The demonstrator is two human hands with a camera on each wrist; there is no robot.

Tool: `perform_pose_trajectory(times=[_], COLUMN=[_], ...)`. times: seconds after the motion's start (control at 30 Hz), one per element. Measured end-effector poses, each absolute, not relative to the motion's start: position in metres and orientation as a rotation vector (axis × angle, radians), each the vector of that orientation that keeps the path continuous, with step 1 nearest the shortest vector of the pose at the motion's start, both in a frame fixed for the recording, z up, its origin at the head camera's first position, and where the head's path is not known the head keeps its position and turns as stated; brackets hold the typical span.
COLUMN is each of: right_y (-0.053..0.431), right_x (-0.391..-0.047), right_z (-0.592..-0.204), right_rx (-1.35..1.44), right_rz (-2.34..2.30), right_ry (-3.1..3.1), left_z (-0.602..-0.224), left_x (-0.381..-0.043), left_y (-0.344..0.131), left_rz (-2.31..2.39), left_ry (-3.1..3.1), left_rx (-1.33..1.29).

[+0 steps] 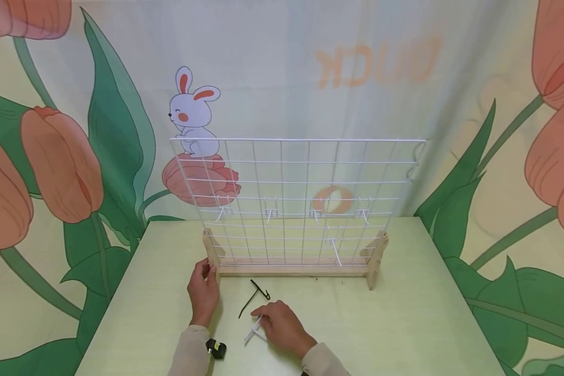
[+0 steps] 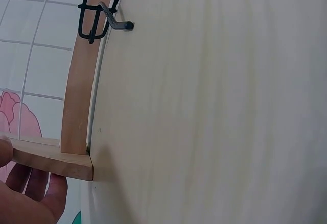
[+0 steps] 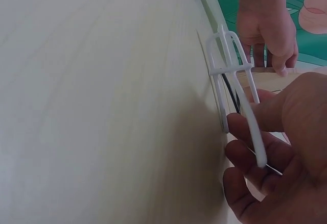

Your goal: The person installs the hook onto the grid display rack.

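Observation:
A white wire grid panel (image 1: 293,183) stands upright in a wooden stand (image 1: 291,270). My left hand (image 1: 204,292) grips the stand's left wooden foot (image 2: 51,160), thumb on one side and fingers on the other. With thumb and fingers my right hand (image 1: 284,326) pinches a white wire hook (image 3: 232,71), just above or on the table; which one I cannot tell. Between the stand and my right hand lies a black wire hook (image 1: 256,296), also in the left wrist view. Several white hooks (image 1: 269,213) hang on the grid, one long hook (image 1: 333,245) lower than the others.
The pale table (image 1: 427,324) carries the stand near its middle. Behind it hangs a curtain (image 1: 282,78) printed with tulips and a rabbit. A small black device (image 1: 217,349) sits at my left wrist. Tiny dark specks lie in front of the stand.

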State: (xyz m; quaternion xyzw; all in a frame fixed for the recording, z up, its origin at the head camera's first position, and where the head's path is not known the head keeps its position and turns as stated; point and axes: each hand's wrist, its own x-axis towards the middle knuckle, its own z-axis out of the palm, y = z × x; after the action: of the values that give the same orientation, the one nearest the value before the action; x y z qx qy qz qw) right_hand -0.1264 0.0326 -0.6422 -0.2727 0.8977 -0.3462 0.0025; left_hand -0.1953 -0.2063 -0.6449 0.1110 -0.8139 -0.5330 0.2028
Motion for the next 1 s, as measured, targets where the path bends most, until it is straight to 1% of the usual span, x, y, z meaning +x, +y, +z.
perform_pose_trajectory(times=[0.3,0.7,1.0], right_y=[0.035,0.037,0.038], right_x=[-0.125,-0.106,-0.096], right_z=[-0.645,-0.641,-0.647], right_rx=[-0.893,-0.500,-0.536], right_rz=[-1.090,-1.129,-0.970], right_ry=[2.864,2.905,2.930], left_z=[-0.646,-0.644,-0.646], left_x=[-0.194,-0.195,-0.197], left_y=[-0.203,-0.204,-0.205], left_rz=[-1.488,-1.440,-1.435], left_ry=[-2.283,-2.269,-2.275], left_rx=[0.323,0.318,0.319])
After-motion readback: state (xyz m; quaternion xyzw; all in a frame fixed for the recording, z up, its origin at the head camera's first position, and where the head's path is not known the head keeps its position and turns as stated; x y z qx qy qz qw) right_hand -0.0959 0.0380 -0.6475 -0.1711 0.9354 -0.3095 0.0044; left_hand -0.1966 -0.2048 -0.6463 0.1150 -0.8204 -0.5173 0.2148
